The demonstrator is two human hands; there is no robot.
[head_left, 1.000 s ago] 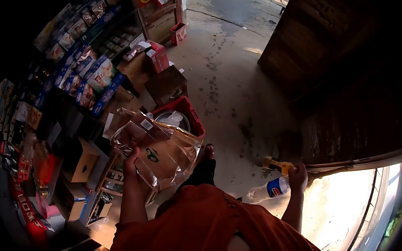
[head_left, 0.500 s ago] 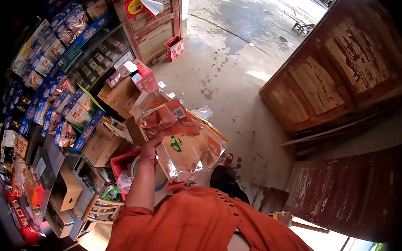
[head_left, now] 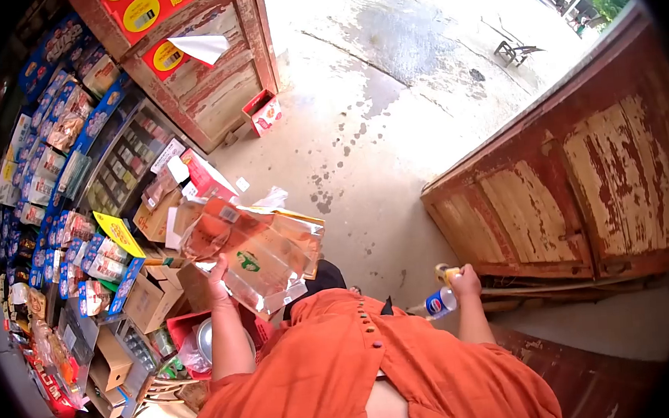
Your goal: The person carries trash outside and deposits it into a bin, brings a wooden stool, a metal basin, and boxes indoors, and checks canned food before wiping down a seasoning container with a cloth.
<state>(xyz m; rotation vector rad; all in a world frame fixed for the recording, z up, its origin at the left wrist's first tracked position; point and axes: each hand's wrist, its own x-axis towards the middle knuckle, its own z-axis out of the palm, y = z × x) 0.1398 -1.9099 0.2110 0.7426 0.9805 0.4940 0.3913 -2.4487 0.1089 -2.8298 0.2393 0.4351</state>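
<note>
My left hand (head_left: pixel 219 278) is closed on the edge of a stack of flattened packaging (head_left: pixel 255 254). The stack has clear crinkled plastic on top, a tan sheet with a green logo, and a reddish part towards the far left. At the lower right, my right hand (head_left: pixel 466 281) is closed around the neck end of a clear plastic bottle (head_left: pixel 440 303) with a blue label. The bottle hangs tilted down to the left. A small yellowish thing (head_left: pixel 446 272) shows at the same hand; I cannot make out what it is.
Snack packets (head_left: pixel 67 112) fill the shelves on the left. Cardboard boxes (head_left: pixel 153 298) and a red bin (head_left: pixel 183 331) with a metal bowl stand below them. A red box (head_left: pixel 262 112) sits by the open door. Peeling wooden door panels (head_left: pixel 552 184) lean on the right. Wet spots mark the concrete floor (head_left: pixel 355 168).
My right hand has come into view with the bottle. The packaging in my left hand sits further left in view. The view has shifted, showing more of the doorway.
</note>
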